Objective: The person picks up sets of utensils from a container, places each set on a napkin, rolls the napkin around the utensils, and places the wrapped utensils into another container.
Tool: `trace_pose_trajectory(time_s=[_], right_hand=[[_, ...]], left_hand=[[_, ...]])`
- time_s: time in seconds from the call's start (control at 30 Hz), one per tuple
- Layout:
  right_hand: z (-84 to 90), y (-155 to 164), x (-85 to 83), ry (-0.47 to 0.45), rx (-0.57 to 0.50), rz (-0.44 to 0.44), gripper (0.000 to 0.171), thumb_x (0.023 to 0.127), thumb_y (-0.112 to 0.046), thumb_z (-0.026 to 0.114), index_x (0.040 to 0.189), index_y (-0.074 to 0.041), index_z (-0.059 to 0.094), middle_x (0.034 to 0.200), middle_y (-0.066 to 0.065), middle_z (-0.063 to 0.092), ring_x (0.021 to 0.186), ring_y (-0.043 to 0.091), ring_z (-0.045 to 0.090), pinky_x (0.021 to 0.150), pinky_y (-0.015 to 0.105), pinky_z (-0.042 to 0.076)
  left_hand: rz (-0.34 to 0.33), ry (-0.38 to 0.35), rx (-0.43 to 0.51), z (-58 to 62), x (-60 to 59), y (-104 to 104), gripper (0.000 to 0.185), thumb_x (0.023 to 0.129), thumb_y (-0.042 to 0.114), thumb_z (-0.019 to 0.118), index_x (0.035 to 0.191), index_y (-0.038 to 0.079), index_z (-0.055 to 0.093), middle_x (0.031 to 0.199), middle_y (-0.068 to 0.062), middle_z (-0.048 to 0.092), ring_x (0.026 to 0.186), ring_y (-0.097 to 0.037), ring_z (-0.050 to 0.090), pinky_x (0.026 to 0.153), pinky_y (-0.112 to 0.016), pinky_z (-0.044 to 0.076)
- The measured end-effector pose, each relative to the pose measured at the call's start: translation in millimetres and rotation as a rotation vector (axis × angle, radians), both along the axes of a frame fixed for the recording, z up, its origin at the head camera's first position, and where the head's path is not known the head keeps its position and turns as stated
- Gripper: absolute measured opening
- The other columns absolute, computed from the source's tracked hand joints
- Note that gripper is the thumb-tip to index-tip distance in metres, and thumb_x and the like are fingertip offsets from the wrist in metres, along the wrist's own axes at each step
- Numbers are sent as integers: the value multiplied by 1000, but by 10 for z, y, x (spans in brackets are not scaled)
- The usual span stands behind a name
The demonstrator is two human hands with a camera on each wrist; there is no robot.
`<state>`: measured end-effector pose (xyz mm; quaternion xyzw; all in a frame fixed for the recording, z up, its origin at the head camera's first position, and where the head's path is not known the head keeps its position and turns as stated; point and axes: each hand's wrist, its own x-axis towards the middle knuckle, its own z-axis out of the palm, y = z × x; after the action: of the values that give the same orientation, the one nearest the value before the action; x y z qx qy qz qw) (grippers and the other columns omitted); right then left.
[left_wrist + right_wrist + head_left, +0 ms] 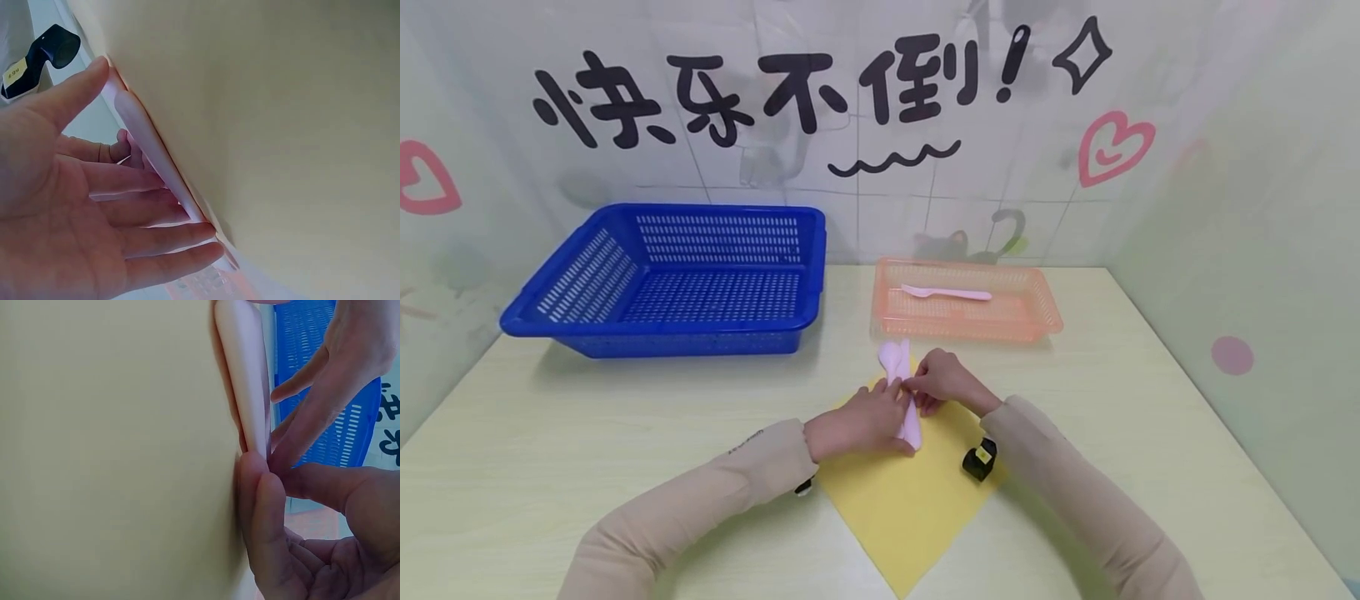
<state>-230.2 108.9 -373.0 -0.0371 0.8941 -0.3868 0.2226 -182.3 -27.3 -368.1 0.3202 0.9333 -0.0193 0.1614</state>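
Both hands met over a yellow paper sheet lying cornerwise on the near middle of the tabletop; pale pink plastic cutlery, apparently a spoon with a second piece beside it, lay along the sheet's far corner with its heads pointing far and past the paper's edge; the left hand rested on the handles with fingers nearly straight and spread, pressing them to the sheet; the right hand pinched the cutlery and paper edge between thumb and fingertips, as the right wrist view showed; the sheet lay mostly flat, so any wrapping appeared barely begun, with the folding and rolling judged still to do; one further pink utensil lay in the orange basket at the far right, apart from the hands; the blue basket stood at the far left with nothing visible inside it; a small black device sat at the right wrist above the sheet's right edge; nothing stood between hands and baskets; behind stood a wall covering with black characters and pink hearts.
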Motion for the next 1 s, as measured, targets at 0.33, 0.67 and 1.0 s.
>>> trace_pose_trajectory(time_s=[0.33,0.67,1.0], right_hand=[[10,-23,-39,18,26,14,20,83,-10,60,70,5,63,56,11,62,42,12,57,47,25,50],[-7,-33,-78,49,21,11,20,82,-9,61,68,6,64,55,11,62,42,13,58,46,25,50],[13,-40,-88,33,-1,-9,18,82,-7,60,71,7,62,57,13,63,43,13,58,47,25,50]], left_hand=[[-10,-6,6,15,6,-9,79,81,50,55,137,0,31,141,-23,26,127,-38,28,96,-50,34],[-28,-21,13,21,-4,-30,72,83,42,57,138,4,30,143,-20,23,128,-36,26,97,-48,33],[-54,-27,59,35,11,-58,71,83,39,59,138,3,30,144,-18,22,126,-36,30,95,-48,35]])
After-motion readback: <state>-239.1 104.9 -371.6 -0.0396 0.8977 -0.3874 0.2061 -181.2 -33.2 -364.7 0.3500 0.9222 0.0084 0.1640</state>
